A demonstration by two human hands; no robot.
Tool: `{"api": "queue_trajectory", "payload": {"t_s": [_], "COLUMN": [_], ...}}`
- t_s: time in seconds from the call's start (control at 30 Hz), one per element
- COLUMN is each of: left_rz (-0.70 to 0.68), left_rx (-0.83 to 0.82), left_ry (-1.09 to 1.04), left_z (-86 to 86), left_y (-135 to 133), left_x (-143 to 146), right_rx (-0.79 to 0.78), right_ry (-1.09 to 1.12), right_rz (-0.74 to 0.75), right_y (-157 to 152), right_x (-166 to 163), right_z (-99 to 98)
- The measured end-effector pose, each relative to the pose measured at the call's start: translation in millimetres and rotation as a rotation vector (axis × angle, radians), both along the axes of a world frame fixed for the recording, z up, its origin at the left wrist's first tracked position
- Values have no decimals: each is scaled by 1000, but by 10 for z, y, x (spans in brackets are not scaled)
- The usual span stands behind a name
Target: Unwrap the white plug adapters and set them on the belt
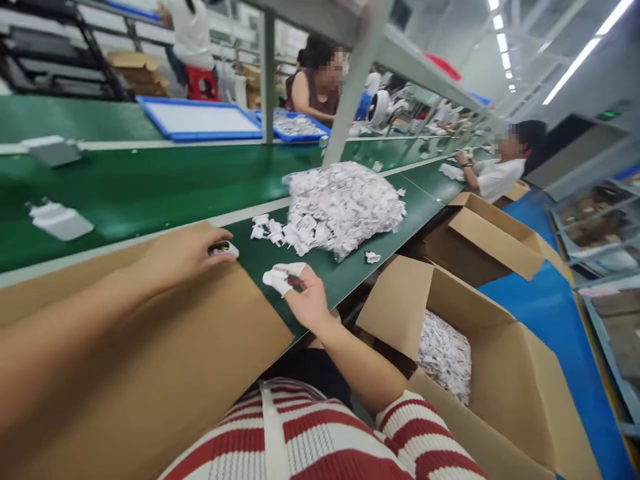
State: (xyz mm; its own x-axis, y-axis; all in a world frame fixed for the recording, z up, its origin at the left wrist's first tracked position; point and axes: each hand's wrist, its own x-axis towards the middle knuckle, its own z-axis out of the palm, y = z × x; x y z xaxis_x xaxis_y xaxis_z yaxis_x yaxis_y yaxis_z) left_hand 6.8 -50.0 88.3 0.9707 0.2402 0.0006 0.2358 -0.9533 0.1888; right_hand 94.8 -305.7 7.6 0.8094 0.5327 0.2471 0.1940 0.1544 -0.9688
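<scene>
My left hand [187,257] reaches over a sheet of brown cardboard [165,347], its fingers closed around a small white plastic housing [229,249] with a dark opening. White finger cots cover the fingertips of my right hand [309,297]. Those fingertips are pinched together, and whether a small white part sits between them I cannot make out. Just beyond lies a clear plastic bag [350,207] packed with small white plastic parts. Several loose parts [273,230] have spilled from its left side, and a single white part [373,257] lies near the table edge.
On the green conveyor [200,180] at left rest two white housings [60,220]. An open cardboard box [500,373] with bagged white parts stands at my right, another box [490,233] behind it. Blue-rimmed trays [200,120] lie across the line. A co-worker [500,170] sits further right.
</scene>
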Motion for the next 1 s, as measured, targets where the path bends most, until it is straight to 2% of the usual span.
{"api": "queue_trajectory", "payload": {"t_s": [0.07, 0.13, 0.2, 0.27, 0.37, 0.47, 0.57, 0.67, 0.87, 0.93, 1.0], "left_rz": [-8, 8, 29, 79, 188, 237, 199, 131, 154, 152, 142], "left_rx": [-41, -100, -213, -407, -696, -814, -863, -877, -874, -874, -881], "left_ry": [3, -20, -66, -92, -136, -219, -255, -259, -231, -222, -217], "left_z": [-118, -226, -314, -396, -551, -720, -817, -824, -815, -830, -841], "left_y": [-215, -367, -445, -468, -471, -499, -539, -563, -559, -552, -547], "left_x": [-284, -502, -649, -739, -799, -809, -798, -787, -795, -799, -801], "right_rx": [46, 50, 32, 5, -79, -151, -202, -283, -428, -494, -512], "right_ry": [275, 456, 536, 529, 286, 40, -11, -109, -453, -554, -557], "right_rz": [113, 186, 215, 218, 165, 127, 119, 100, 244, 290, 299], "right_y": [56, 107, 148, 179, 210, 210, 157, 55, -67, -67, -61], "right_x": [-73, -138, -195, -243, -282, -258, -180, -105, -178, -250, -309], "right_z": [97, 156, 178, 175, 146, 90, 21, 11, 135, 103, 31]}}
